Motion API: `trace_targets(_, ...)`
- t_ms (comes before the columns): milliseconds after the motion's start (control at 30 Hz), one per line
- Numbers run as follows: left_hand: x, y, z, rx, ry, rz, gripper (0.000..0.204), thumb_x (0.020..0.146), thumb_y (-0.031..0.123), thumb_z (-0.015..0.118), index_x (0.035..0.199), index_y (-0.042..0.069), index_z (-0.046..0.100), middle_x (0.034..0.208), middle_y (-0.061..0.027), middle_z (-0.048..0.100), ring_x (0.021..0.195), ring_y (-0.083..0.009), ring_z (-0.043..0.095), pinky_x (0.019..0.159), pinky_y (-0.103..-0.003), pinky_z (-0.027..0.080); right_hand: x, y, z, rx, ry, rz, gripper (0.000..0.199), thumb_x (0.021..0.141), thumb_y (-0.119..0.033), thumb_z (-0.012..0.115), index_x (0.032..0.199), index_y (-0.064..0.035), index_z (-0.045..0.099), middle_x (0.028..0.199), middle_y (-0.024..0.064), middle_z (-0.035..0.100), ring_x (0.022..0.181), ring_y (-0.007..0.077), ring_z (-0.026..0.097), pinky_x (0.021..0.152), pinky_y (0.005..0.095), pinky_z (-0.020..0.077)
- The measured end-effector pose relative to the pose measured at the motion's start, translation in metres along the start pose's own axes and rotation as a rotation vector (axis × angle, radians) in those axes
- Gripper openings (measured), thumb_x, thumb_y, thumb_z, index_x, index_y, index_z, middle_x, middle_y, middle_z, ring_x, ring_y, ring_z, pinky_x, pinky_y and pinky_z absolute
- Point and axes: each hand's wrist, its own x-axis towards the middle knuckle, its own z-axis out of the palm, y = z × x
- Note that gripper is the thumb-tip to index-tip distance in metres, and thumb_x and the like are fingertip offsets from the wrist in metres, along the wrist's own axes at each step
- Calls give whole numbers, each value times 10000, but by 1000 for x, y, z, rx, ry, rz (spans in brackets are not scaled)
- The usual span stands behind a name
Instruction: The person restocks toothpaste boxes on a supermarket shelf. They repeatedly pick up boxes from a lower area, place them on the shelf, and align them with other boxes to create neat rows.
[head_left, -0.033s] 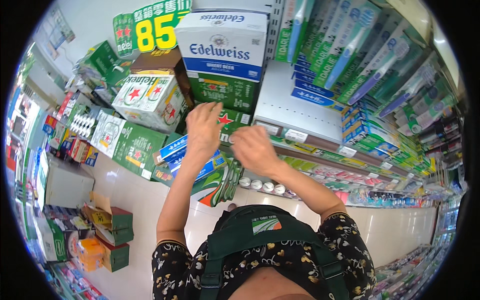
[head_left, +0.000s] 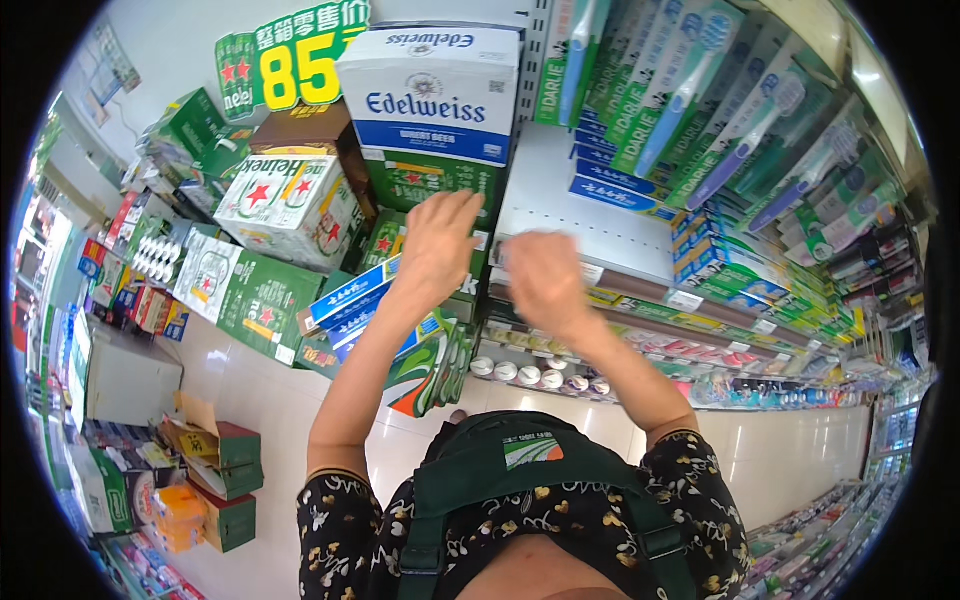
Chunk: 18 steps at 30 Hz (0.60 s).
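My left hand (head_left: 440,250) is raised in front of a green carton (head_left: 412,182), fingers stretched upward, with nothing visible in it. I cannot tell whether it touches the carton. Beside it, my right hand (head_left: 548,285) is at the front edge of a white metal shelf (head_left: 620,238), its fingers smeared by motion. Long blue toothpaste boxes (head_left: 352,297) lie by my left forearm, on top of green packages (head_left: 425,375). More flat blue boxes (head_left: 612,182) are stacked at the back of the shelf.
A white-and-blue carton (head_left: 430,90) tops the green one. Packaged toothbrushes (head_left: 690,95) hang above the shelf. White and green drink cartons (head_left: 290,205) stand to the left. Opened cardboard boxes (head_left: 222,460) sit on the tiled floor (head_left: 285,430) at lower left.
Both hands have moved to the right in the picture. My right hand has drawn away from the left, toward the shelf's front edge. The view has shifted slightly.
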Motion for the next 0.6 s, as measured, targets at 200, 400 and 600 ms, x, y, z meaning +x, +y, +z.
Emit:
trace_targets(200, 101, 49, 83, -5, -157, 221, 605, 841, 106, 674, 1399, 3, 462, 1443, -180, 467, 1342, -417, 390, 1060, -501, 359, -2, 109, -81, -797, -185, 500, 448, 838, -98, 620, 1239, 95, 566, 1176, 237, 618, 1102, 383, 575, 965, 482, 417)
trace_targets(400, 128, 60, 122, 153, -131, 299, 442, 773, 23, 615, 1209, -38, 567, 1309, -198, 550, 1221, -390, 494, 933, -502, 435, -26, 128, -82, -1006, -429, 524, 432, 819, -49, 599, 1231, 76, 569, 1169, 213, 623, 1057, 370, 604, 920, 441, 449)
trace_targets(600, 104, 52, 101, -65, -47, 212, 316, 653, -121, 590, 949, -11, 598, 1018, -145, 589, 995, -327, 551, 823, -422, 484, -15, 102, -99, -824, -449, 453, 427, 757, -7, 612, 1184, -6, 600, 1117, 165, 584, 1087, 351, 530, 895, 490, 413)
